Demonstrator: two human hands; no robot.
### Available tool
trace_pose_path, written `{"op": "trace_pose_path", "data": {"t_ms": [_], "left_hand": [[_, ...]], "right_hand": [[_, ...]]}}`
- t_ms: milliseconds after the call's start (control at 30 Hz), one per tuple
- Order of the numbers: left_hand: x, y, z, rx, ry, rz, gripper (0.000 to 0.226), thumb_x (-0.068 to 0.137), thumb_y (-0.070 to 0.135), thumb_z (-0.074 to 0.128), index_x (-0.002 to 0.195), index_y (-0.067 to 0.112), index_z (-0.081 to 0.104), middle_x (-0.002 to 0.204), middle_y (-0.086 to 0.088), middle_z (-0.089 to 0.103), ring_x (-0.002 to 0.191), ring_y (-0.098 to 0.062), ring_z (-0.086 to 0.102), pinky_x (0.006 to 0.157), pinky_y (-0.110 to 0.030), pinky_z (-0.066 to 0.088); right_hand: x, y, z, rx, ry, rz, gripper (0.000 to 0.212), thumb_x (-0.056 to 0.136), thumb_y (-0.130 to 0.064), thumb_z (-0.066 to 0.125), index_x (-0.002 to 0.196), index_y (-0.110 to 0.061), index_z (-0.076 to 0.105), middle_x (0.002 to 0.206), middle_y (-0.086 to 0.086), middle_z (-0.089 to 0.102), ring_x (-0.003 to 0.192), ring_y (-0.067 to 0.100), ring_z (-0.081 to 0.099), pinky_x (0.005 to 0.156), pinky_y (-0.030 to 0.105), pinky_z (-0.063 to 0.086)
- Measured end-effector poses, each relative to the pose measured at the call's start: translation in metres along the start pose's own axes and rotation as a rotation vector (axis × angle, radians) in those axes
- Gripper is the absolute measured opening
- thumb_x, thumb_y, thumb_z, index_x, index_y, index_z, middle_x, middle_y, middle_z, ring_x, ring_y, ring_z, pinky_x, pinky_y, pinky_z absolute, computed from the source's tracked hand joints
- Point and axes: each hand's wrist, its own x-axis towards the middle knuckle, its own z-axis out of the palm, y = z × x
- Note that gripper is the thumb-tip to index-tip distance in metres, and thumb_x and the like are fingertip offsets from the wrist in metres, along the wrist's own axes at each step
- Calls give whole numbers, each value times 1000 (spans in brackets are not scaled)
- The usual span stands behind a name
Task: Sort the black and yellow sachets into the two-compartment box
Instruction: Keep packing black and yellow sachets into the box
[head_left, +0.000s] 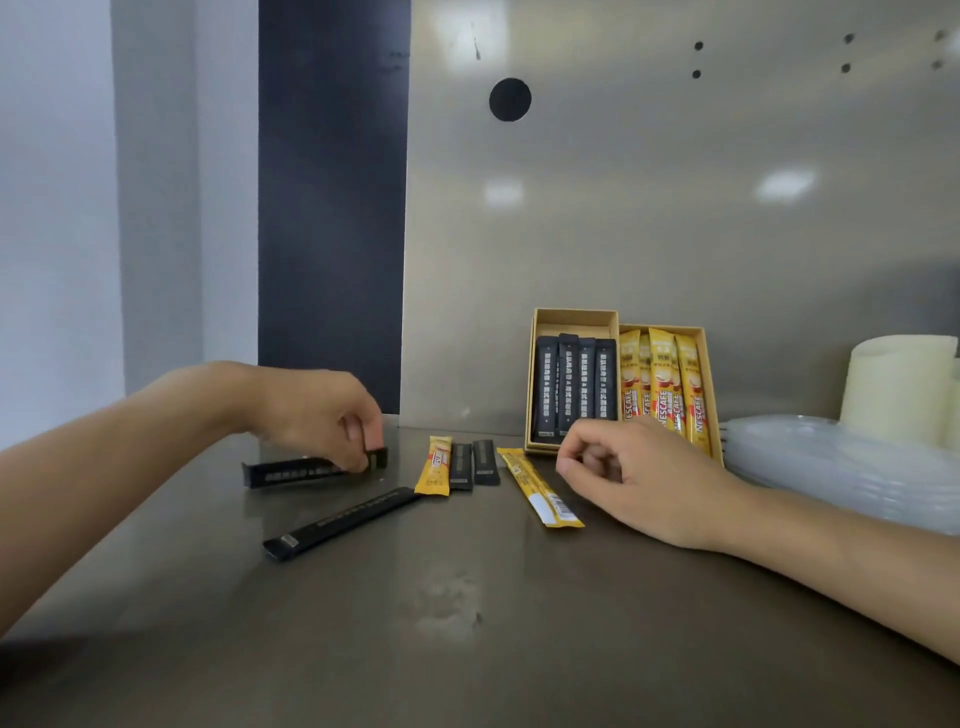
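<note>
Reach room over near counter (467, 665), box (575, 313) against rear panel (649, 234), plastic heap (831, 467) (right) flanking it

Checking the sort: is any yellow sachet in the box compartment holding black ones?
No, the brown cardboard box keeps only black sachets in its left compartment; yellow sachets fill the right one.

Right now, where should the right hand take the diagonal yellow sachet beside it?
Probably its far end, from above and the right: the diagonal yellow sachet lies flat on the table, that end closest to the right hand and box.
</note>
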Motion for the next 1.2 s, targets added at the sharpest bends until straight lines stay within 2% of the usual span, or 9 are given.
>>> {"op": "trace_pose_path", "data": {"t_ms": [100, 167, 233, 400, 567, 833, 1033, 1133, 1200], "left_hand": [[9, 6, 3, -123, 324, 102, 9, 92, 26, 72, 99, 33, 72, 82, 17, 72, 71, 7, 63, 69, -12, 46], [13, 17, 4, -410, 502, 176, 8, 92, 22, 74, 98, 28, 75, 81, 13, 74, 68, 4, 63, 65, -10, 49], [12, 29, 6, -641, 574, 215, 8, 93, 20, 73, 100, 19, 76, 83, 4, 75, 66, 0, 64, 61, -12, 53], [6, 53, 14, -837, 503, 276, 13, 95, 17, 70, 104, 9, 72, 92, -6, 79, 70, -4, 72, 71, -21, 63], [9, 63, 27, -928, 464, 288, 19, 95, 19, 70, 107, 4, 71, 102, -14, 78, 88, -18, 77, 76, -24, 64], [11, 63, 32, -861, 463, 270, 16, 98, 23, 66, 104, 11, 74, 88, -3, 73, 84, -13, 73, 76, -29, 64], [11, 65, 31, -807, 458, 270, 19, 92, 26, 72, 103, 11, 74, 90, -5, 74, 80, -10, 71, 71, -25, 60], [12, 66, 31, -875, 429, 289, 19, 95, 19, 69, 108, 5, 70, 95, -8, 79, 87, -15, 75, 77, -26, 63], [13, 67, 30, -944, 399, 313, 17, 97, 13, 66, 110, 2, 68, 99, -12, 80, 93, -20, 77, 83, -28, 63]], "right_hand": [[1, 0, 0, -23, 17, -12, 16, 98, -34, 58, 83, -30, 61, 61, -4, 62, 58, 13, 54, 54, 24, 39], [1, 0, 0, -30, 21, -16, 15, 99, -36, 57, 85, -31, 61, 62, -5, 62, 57, 11, 54, 54, 24, 38], [2, -2, 0, -10, 21, -16, 12, 99, -37, 57, 89, -32, 62, 64, -5, 64, 56, 10, 54, 54, 25, 40], [3, -7, 1, 72, 44, 4, 19, 98, -49, 54, 95, -33, 63, 71, -7, 66, 58, 9, 59, 58, 36, 51], [3, -11, 0, 114, 59, 2, 29, 94, -60, 49, 99, -35, 64, 78, -11, 68, 64, 18, 66, 64, 49, 56], [2, -13, 0, 100, 27, 15, 26, 94, -55, 51, 101, -34, 64, 79, -9, 69, 70, 14, 69, 66, 46, 57], [2, -13, -2, 113, 23, 5, 25, 95, -55, 54, 103, -35, 67, 81, -10, 70, 69, 10, 68, 65, 41, 57], [3, -15, -1, 106, 17, -32, 29, 94, -57, 55, 102, -33, 71, 85, -12, 68, 69, 10, 61, 63, 32, 52], [4, -14, 0, 155, 22, -42, 28, 94, -54, 57, 95, -30, 72, 85, -10, 63, 75, 13, 60, 68, 34, 50]]}}
